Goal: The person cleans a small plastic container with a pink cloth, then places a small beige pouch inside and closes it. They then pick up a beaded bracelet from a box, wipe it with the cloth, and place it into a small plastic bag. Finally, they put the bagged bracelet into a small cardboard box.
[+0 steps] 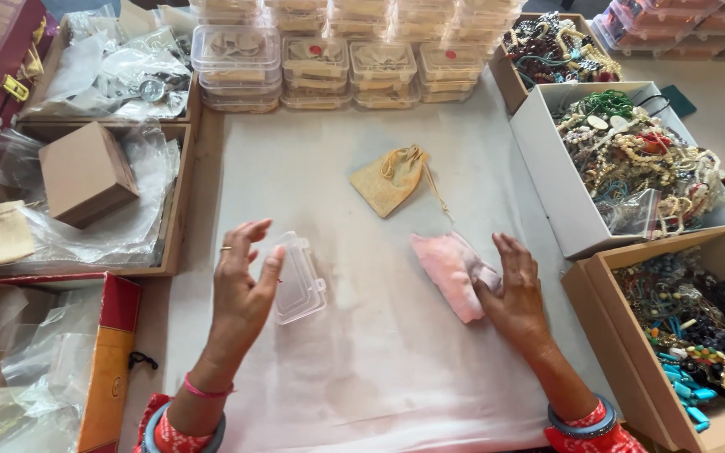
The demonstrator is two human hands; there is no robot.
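Note:
My left hand (242,289) hovers with fingers spread beside a small clear plastic box (299,283) that lies on the pale table covering; the thumb is close to the box's edge, and contact is unclear. My right hand (513,294) rests flat on the right end of a pink fuzzy cloth (449,270), pressing it onto the table. A tan drawstring pouch (392,179) lies farther back, between and beyond both hands, touched by neither.
Stacks of clear lidded boxes (320,59) line the far edge. A white box (547,159) and cardboard boxes (623,335) of bead jewellery stand at right. A tray with plastic bags and a brown carton (86,172) is at left.

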